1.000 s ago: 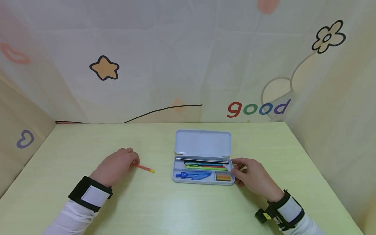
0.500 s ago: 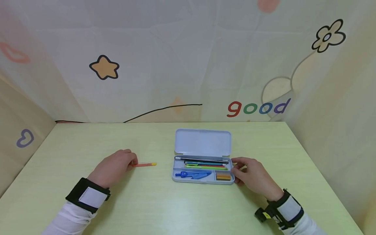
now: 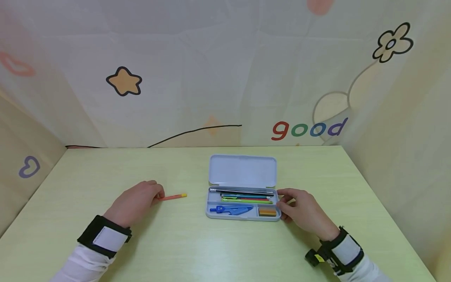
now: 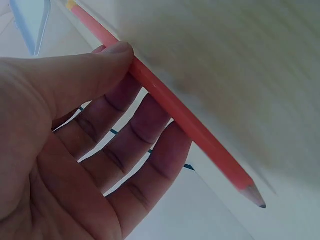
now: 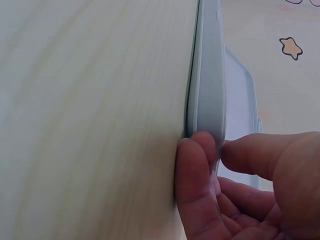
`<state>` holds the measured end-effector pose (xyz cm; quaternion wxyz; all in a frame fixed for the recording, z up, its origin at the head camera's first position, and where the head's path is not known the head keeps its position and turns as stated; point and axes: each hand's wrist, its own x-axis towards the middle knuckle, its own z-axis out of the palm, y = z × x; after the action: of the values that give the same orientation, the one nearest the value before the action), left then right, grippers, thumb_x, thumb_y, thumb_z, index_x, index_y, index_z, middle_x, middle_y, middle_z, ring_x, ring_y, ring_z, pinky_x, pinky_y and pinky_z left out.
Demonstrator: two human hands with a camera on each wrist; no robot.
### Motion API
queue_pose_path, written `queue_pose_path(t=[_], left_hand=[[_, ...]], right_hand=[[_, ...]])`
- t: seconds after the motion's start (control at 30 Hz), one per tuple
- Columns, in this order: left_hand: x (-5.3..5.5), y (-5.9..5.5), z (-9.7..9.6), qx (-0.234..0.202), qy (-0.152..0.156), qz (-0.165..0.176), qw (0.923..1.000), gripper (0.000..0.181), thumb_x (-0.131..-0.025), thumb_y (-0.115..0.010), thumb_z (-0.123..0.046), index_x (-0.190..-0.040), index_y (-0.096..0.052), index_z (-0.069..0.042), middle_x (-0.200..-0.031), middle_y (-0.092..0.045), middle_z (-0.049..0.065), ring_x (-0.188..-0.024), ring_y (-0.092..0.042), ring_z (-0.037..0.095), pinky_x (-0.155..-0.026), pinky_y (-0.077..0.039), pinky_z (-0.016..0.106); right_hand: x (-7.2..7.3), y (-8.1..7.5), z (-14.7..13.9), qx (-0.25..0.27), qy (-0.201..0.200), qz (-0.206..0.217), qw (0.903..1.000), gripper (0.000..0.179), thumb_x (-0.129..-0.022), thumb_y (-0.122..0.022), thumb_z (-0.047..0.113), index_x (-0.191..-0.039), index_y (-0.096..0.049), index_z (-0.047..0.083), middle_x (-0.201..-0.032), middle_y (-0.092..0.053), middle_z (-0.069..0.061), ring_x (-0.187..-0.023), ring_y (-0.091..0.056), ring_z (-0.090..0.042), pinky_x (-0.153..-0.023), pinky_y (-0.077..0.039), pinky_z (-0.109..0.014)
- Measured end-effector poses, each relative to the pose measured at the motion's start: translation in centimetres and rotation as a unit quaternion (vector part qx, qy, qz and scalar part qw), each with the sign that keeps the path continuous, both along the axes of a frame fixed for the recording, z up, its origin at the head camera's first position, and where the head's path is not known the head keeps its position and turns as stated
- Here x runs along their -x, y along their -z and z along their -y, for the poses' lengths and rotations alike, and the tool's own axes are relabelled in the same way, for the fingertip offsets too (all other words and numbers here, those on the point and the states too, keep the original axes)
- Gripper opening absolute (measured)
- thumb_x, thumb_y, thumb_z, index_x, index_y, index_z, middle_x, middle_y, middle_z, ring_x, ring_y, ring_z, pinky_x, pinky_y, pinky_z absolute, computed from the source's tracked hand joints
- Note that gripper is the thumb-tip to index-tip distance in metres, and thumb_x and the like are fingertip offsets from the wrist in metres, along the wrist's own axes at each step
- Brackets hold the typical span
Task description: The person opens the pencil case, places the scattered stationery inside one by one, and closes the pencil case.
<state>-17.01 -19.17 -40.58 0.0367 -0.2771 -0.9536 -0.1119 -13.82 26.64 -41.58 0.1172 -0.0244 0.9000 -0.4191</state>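
My left hand pinches a red pencil between thumb and fingers, low over the table on the left. The pencil's yellow end points right toward the case in the head view; its sharpened tip shows in the left wrist view. A pale blue pencil case lies with its lid raised at the back. At the case's right end, my right hand grips the edge, thumb and fingers on either side of the wall. Inside are several pencils, a blue compass and an eraser.
The pale wooden table runs back to a printed cloth wall. More cloth closes off the left and right sides. A strap with a small camera sits on my right wrist.
My left hand has drawn slightly left and toward me with the pencil. The pencil's yellow end has swung a little away from me. My right hand stays at the case.
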Motion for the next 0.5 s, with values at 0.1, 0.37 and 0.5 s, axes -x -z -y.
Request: queue_pose_path(t=[0.1,0.37,0.5], left_hand=[[-0.1,-0.2,0.1,0.000,-0.003,-0.005,1.0000,0.022,-0.085,-0.083,0.006,-0.094,-0.073,-0.012,-0.087,-0.064,-0.003,-0.081,-0.062,0.016,-0.075,-0.057,0.035],[-0.4,-0.8,0.0,0.001,-0.006,-0.016,0.9998,0.022,-0.086,-0.082,0.007,-0.096,-0.074,-0.011,-0.090,-0.067,-0.002,-0.084,-0.063,0.018,-0.077,-0.058,0.037],[-0.6,-1.1,0.0,-0.005,-0.012,-0.025,0.9996,0.021,-0.087,-0.082,0.005,-0.096,-0.073,-0.011,-0.090,-0.066,-0.002,-0.085,-0.063,0.019,-0.076,-0.058,0.037]], right_hand=[[0.0,0.0,0.0,-0.002,0.001,0.000,1.0000,0.042,-0.103,-0.068,0.005,-0.143,-0.059,-0.004,-0.105,-0.064,-0.013,-0.075,-0.067,-0.021,-0.067,-0.061,-0.030],[-0.1,-0.2,0.2,-0.008,0.004,0.002,1.0000,0.042,-0.103,-0.068,0.005,-0.143,-0.059,-0.004,-0.104,-0.064,-0.012,-0.074,-0.067,-0.021,-0.067,-0.061,-0.030],[0.0,-0.2,0.3,-0.010,0.006,0.004,0.9999,0.042,-0.103,-0.069,0.006,-0.143,-0.059,-0.004,-0.104,-0.064,-0.012,-0.074,-0.067,-0.021,-0.067,-0.061,-0.030]])
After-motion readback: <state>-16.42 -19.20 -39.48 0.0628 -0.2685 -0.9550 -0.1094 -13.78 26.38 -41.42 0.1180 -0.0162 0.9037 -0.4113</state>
